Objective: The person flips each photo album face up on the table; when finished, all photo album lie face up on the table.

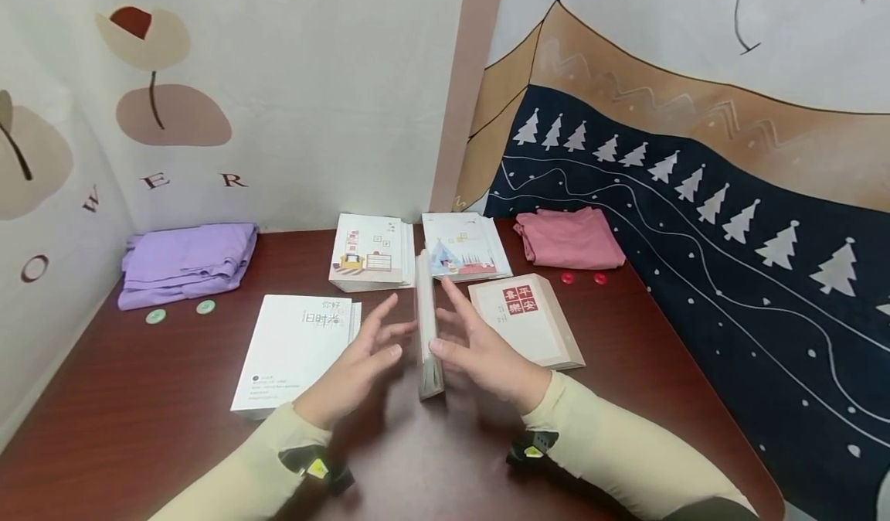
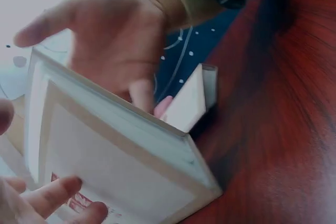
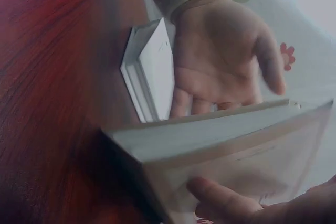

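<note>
A pale book point(image 1: 427, 335) stands upright on its edge at the middle of the table, its page side and thin cover rims showing in both wrist views. My left hand point(image 1: 353, 362) is at its left side, fingers spread and fairly straight. In the left wrist view the fingertips point(image 2: 65, 187) lie against or very near a cover with a red mark. On the other side, my right hand point(image 1: 490, 355) has its fingers extended along the cover, the thumb near the book's edge. Neither hand curls round the book.
White books lie at left point(image 1: 292, 351), back left point(image 1: 368, 250) and back right point(image 1: 466, 250); a cream book point(image 1: 521, 324) is at right. Folded purple cloth point(image 1: 188, 262) with green buttons point(image 1: 205, 307) and pink cloth point(image 1: 570, 239) with red buttons point(image 1: 567, 278) sit at the sides.
</note>
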The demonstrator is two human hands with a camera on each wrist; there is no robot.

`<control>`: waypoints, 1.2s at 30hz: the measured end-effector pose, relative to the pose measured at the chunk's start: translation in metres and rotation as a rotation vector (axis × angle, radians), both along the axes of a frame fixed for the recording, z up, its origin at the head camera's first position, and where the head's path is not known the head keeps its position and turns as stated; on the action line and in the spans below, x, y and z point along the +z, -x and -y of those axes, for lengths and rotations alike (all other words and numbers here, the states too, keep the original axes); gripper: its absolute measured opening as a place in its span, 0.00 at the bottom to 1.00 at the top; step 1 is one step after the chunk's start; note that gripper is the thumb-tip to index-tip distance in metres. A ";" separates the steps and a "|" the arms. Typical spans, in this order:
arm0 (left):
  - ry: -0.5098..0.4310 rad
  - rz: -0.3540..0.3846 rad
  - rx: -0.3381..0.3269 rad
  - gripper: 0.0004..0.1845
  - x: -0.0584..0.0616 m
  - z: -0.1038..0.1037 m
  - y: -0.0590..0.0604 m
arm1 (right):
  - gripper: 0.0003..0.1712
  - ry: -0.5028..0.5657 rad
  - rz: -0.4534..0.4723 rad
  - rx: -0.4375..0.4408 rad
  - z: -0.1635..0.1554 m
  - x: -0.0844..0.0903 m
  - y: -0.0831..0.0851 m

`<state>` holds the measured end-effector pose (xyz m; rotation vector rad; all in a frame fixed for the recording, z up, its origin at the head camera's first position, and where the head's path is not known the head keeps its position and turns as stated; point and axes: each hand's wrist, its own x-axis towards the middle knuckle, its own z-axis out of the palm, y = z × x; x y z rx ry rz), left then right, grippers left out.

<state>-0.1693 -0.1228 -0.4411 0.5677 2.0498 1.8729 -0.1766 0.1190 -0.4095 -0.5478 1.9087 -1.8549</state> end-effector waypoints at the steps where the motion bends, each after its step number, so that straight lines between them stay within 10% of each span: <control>1: 0.018 -0.003 -0.014 0.40 -0.001 0.000 0.000 | 0.55 -0.005 0.001 -0.007 0.000 0.001 0.000; 7: 0.125 0.000 -0.066 0.38 -0.002 0.002 0.000 | 0.52 -0.285 -0.085 -0.126 -0.004 -0.003 0.002; 12: 0.230 0.034 0.031 0.38 -0.003 0.006 0.002 | 0.53 -0.453 -0.130 -0.246 -0.007 -0.013 0.007; 27: 0.284 0.137 0.210 0.42 -0.003 0.016 0.004 | 0.52 -0.375 0.043 -0.318 -0.004 -0.032 0.020; 36: 0.341 0.030 0.258 0.40 0.004 0.013 0.003 | 0.48 -0.307 -0.003 -0.312 -0.021 -0.026 0.023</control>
